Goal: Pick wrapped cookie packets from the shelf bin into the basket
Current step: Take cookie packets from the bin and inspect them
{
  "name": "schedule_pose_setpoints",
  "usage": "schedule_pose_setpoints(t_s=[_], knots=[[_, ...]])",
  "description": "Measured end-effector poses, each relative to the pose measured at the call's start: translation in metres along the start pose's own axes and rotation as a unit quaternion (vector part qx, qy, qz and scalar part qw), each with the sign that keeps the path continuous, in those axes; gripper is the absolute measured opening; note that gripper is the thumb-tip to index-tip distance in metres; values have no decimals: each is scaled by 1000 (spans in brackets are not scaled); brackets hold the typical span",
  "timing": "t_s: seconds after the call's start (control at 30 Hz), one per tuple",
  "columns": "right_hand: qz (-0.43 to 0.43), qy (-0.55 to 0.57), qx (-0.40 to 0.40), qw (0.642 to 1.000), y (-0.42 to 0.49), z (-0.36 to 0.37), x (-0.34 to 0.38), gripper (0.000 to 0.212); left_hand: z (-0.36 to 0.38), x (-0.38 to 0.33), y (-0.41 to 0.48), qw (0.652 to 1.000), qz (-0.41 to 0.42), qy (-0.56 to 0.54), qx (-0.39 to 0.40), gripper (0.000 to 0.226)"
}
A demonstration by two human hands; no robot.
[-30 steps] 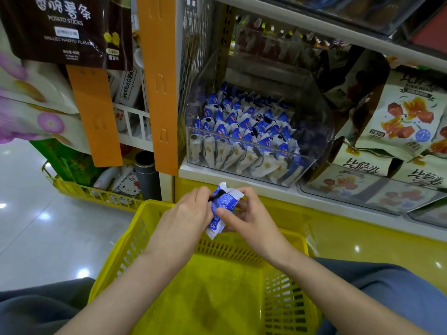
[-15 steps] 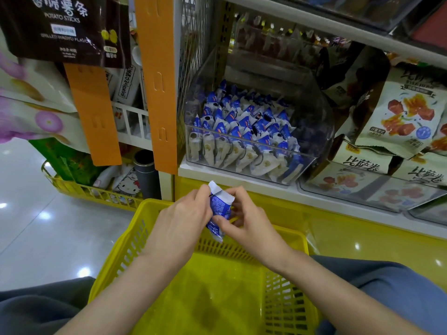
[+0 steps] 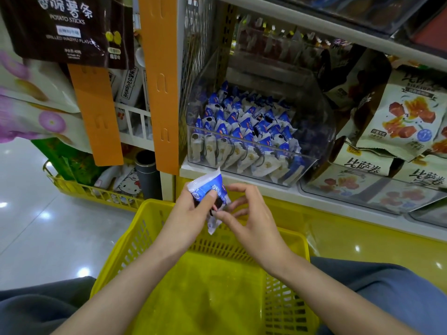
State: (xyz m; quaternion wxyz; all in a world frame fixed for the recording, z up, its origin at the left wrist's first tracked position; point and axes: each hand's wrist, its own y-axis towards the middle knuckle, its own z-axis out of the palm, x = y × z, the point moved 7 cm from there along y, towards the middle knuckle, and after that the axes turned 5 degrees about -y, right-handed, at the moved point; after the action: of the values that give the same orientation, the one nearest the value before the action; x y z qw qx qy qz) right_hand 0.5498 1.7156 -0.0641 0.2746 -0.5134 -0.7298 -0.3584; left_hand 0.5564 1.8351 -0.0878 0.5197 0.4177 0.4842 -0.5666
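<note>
One tall shop shelf (image 3: pixel 278 193) across the upper view, with a white ledge at the front. Below it, close to the person, a yellow plastic basket (image 3: pixel 285 243) with slotted walls. On the ledge, a clear bin (image 3: pixel 312 141), open at the top, filled with many blue-and-white cookie packets (image 3: pixel 242 126) standing in rows. Just right of the bin, pale snack bags (image 3: pixel 406 112), some leaning, some stacked. At the upper left, a dark potato sticks bag (image 3: pixel 67 27), hanging. Over the far side of the basket, both hands close together. First the left hand (image 3: pixel 191 213): thumb across the front of the held packet (image 3: pixel 210 192), fingers behind it, gripping firmly. Then the right hand (image 3: pixel 251 221): thumb tip and curled fingers pinching the lower right edge of the same held packet, forefinger bent above. Held packet nearly upright, slightly tilted, above the basket's far wall, below the clear bin and apart from it.
</note>
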Motion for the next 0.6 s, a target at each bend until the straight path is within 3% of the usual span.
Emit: schedule_pose_setpoints(t_s=[0.17, 0.27, 0.33, 0.43, 0.6], knots=[[40, -61, 18, 997, 3, -1, -8, 31, 0, -2, -1, 997, -24, -75, -1, 32], [110, 90, 60, 988, 4, 5, -13, 17, 0, -3, -1, 995, -27, -95, 2, 31], [131, 164, 60, 976, 4, 4, -13, 21, -1, -1, -1, 987, -42, -157, 2, 28], [106, 137, 37, 984, 4, -1, -9, 27, -4, 0, 0, 951, -83, -296, -11, 27], [75, 72, 0, 995, 0, -8, -1, 25, 7, 1, -2, 940, -127, -310, 65, 41]])
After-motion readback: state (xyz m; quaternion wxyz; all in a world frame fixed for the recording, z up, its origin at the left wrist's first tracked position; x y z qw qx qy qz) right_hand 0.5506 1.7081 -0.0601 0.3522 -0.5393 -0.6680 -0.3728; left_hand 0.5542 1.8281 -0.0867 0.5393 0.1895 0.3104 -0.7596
